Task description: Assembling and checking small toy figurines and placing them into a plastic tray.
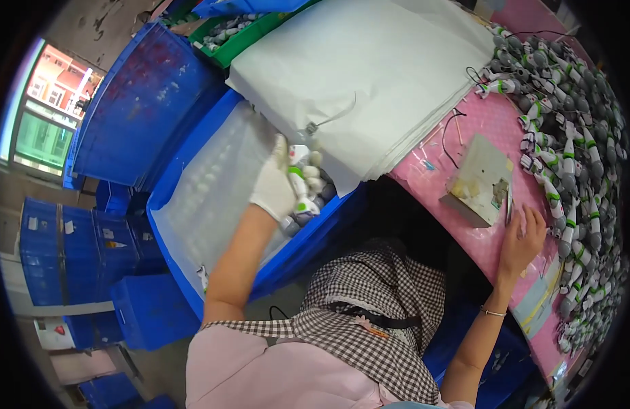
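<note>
White glove [272,194] on, the left hand [275,177] is at a green-banded figure [300,184] just to its right in the blue bin [291,255], grip unclear — loose pieces [327,191] beside it could roll and tip it; farther right, the right hand [523,238] curls by a slim metal tool [510,204], pinch unconfirmed.

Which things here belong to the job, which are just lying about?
Likely job: left hand, pieces by it, blue bin, right hand, block, piece pile, white sheets.

Likely lying about: tall crate, far-left crates.
</note>
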{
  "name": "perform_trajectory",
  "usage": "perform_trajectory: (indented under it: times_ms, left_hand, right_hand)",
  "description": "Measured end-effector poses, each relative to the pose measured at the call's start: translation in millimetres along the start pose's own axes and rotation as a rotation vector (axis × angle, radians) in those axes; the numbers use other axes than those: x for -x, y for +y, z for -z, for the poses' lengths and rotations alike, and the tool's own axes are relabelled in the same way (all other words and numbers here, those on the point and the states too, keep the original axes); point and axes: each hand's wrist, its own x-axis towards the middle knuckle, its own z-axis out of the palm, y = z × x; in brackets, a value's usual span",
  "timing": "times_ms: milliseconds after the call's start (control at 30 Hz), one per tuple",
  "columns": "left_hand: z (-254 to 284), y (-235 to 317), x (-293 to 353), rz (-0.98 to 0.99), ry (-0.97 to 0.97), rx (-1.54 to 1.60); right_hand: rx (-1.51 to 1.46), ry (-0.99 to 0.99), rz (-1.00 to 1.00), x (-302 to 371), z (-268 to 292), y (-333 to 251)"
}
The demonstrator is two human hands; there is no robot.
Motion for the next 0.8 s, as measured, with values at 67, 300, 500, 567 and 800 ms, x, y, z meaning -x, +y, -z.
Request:
perform_trajectory:
  times_ms: [67, 300, 500, 567, 800]
  left_hand:
    - [5.6, 40.0, 25.0, -0.26, 0.562, -0.694]
    - [35.3, 107.0, 33.2, 0.007, 0.922, -2.524]
    - [87.1, 107.3, -26.2, -0.091, 0.171, -2.86]
    - [98.6, 116.0, -29.2, -0.416, 0.0, -2.913]
    - [142.4, 113.7, -59.6, -0.869, -0.102, -2.669]
  right_hand:
    - [-0.038, 0.13, 0.058, 2.0, -3.1, 6.2]
    - [-0.229, 0.137, -0.192, 4.7, 0.8, -2.8]
    - [-0.406, 0.109, -0.313, 13.7, -0.6, 2.5]
    - [-0.441, 0.108, -0.329, 14.5, -6.3, 7.3]
    - [-0.395, 0.146, -0.329, 10.7, 7.7, 17.0]
